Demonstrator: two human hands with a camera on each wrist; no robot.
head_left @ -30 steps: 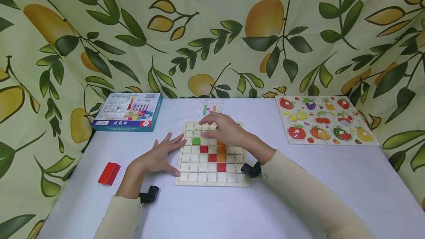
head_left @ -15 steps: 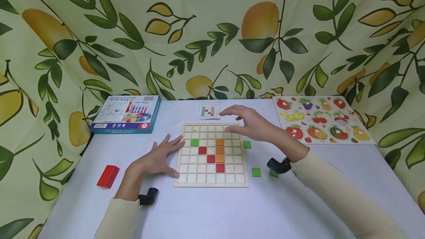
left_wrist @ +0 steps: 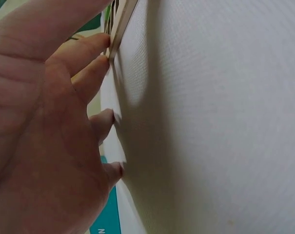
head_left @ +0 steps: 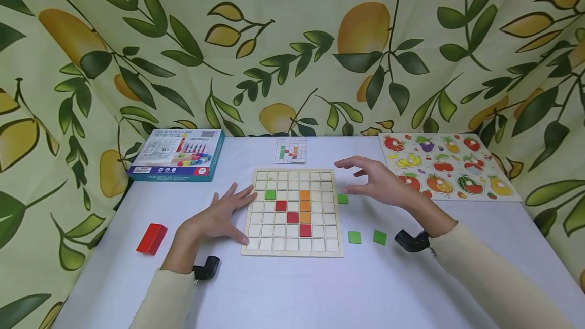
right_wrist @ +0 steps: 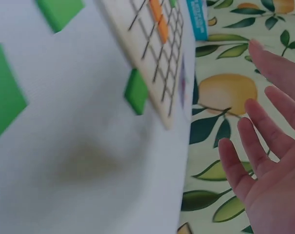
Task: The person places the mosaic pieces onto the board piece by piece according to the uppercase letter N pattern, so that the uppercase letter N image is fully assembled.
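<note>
A wooden grid board lies on the white table. In its cells sit one green tile, a diagonal of red tiles and a column of orange tiles. My left hand is spread against the board's left edge, thumb and fingertips touching it. Above the table by the board's right edge hovers my right hand, fingers apart with nothing between them. Below its thumb a loose green tile lies beside the board. Two more loose green tiles, one at the left and one at the right, lie nearer the front.
A small printed pattern card lies behind the board. At the back left is a boxed set; a fruit puzzle lies at the back right. A red block rests left of my left forearm.
My right hand has moved from over the board out to its right side, uncovering the orange column and the loose green tiles. The left hand stays at the board's edge.
</note>
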